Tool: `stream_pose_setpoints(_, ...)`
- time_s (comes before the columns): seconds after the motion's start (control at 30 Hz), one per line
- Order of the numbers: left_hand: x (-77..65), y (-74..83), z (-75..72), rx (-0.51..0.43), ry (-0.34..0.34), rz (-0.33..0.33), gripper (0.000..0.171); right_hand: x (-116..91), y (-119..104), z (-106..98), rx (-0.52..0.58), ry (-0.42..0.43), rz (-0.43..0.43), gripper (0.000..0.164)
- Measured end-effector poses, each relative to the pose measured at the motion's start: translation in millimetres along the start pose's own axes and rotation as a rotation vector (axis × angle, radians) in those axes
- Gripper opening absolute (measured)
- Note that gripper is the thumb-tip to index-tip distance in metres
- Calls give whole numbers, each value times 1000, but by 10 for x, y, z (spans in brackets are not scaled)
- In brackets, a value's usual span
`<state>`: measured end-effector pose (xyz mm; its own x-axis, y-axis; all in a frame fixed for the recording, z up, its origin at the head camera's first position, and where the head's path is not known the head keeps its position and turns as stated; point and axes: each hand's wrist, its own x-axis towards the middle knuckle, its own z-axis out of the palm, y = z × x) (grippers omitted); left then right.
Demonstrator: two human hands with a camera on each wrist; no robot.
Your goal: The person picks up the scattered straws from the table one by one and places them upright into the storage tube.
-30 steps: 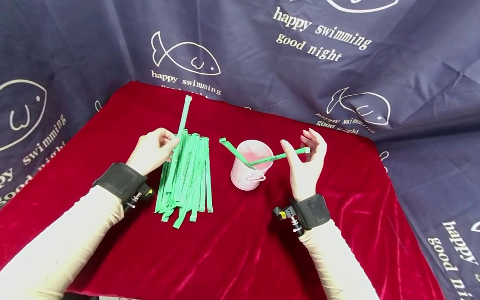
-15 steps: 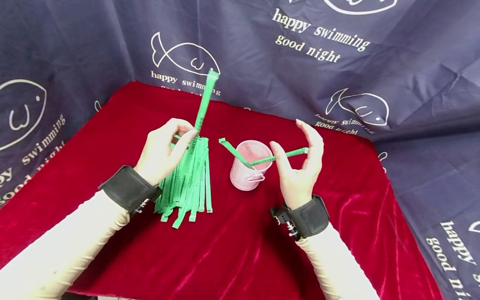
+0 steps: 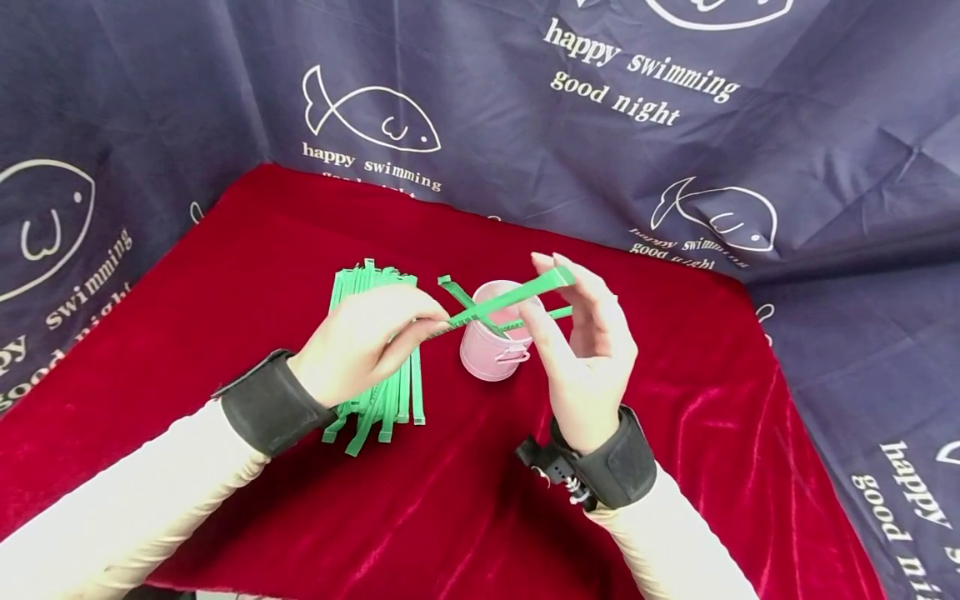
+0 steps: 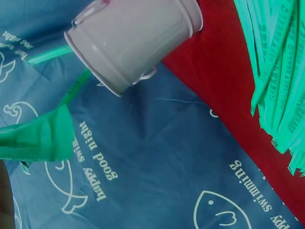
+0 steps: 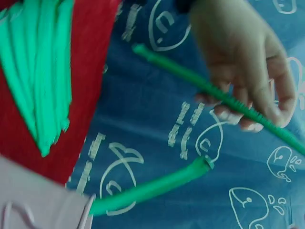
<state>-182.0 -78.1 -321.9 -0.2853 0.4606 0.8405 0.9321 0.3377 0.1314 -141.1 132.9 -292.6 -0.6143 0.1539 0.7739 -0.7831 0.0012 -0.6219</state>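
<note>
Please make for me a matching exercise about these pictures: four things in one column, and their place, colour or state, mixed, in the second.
1. left hand
2. bucket
3. stick pile
4. backdrop

A. dark blue, printed in white
B. pinches one green stick
C. on the red cloth, left of the bucket in the head view
D. pink, with two sticks in it

Pairs: 1-B, 2-D, 3-C, 4-A

Wrist views dimmer, seemingly slightly blurred.
</note>
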Motion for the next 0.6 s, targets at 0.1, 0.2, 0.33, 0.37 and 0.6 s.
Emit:
stream_pose_setpoints(0.1, -22, 15, 18, 1, 8, 15, 29, -38, -20, 20, 101, 3, 37, 28)
stream_pose_setpoints(0.2, -45, 16, 25, -6, 10, 23, 33, -76, -22, 36, 135, 32, 58, 24)
stream_pose_setpoints(0.33, -71, 10, 13, -36, -17, 2, 32, -115, -18, 48, 113, 69, 85, 20)
stream_pose_setpoints(0.37, -76, 5, 6, -46, -27, -9, 31, -119, -17, 49, 109, 70, 83, 19)
stream_pose_setpoints(0.6, -128, -94, -39, -36, -79, -151, 14, -99, -21, 33, 132, 108, 36, 18)
